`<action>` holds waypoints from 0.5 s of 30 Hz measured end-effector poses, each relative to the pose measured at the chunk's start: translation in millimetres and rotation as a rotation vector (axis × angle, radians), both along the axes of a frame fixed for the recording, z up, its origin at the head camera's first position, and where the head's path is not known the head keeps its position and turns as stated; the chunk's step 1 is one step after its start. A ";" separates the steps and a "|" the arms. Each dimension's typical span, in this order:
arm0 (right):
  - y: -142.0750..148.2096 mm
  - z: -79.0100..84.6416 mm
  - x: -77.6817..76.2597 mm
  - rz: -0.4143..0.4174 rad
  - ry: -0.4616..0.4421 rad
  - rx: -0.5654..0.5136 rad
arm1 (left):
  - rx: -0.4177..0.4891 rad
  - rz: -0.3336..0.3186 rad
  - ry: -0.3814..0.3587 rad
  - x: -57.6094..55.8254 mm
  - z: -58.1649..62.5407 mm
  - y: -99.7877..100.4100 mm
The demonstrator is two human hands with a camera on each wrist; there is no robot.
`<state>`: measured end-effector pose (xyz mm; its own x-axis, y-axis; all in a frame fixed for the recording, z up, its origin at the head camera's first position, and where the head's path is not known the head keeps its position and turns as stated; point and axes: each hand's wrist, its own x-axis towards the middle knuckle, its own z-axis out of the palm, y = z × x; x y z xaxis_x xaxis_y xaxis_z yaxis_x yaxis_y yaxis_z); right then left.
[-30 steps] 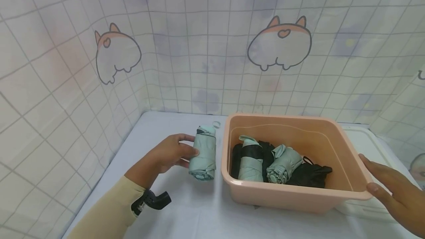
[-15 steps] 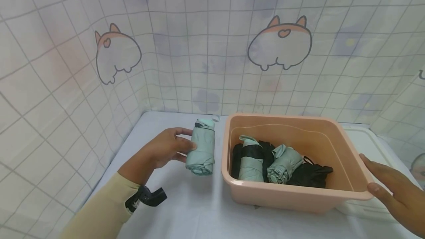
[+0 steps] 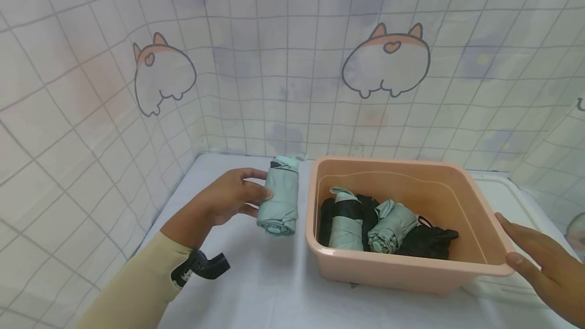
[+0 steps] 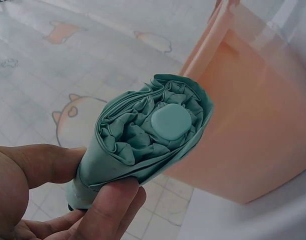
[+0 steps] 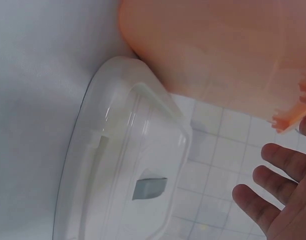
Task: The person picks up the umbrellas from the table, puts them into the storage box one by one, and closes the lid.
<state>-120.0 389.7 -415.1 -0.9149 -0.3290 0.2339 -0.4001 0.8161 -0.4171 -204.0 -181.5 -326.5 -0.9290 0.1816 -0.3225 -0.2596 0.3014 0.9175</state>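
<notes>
My left hand grips a folded mint-green umbrella left of the peach plastic bin, thumb on one side and fingers on the other. In the left wrist view, the umbrella's bunched fabric end and round button-like tip face the camera. Inside the bin lie two more mint-green folded umbrellas, one upright-looking with a black band and one tilted, among black folded fabric items. At the bin's right rim rests my right hand, its fingers mostly straight in the right wrist view.
A white lid with a grey tab lies on the white-covered table, partly under the bin's right side. Grid-patterned cloth walls with cartoon animal prints rise at the back and left.
My left hand has raised the mint-green umbrella a little, shifting slightly left and then back right. My right hand and the bin stay in place.
</notes>
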 end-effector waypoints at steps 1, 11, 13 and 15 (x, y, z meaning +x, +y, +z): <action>0.2 0.2 -0.4 0.002 0.003 -0.002 | -0.002 -0.001 0.003 -0.1 0.9 1.1; 1.5 0.1 -2.7 0.019 0.035 -0.012 | 0.007 -0.014 0.020 1.9 7.5 12.7; 2.1 0.1 -2.7 0.023 0.046 -0.015 | 0.017 -0.020 0.025 2.2 8.1 15.4; 2.7 0.5 -3.0 0.028 0.057 -0.021 | 0.025 -0.024 0.025 2.2 8.8 18.5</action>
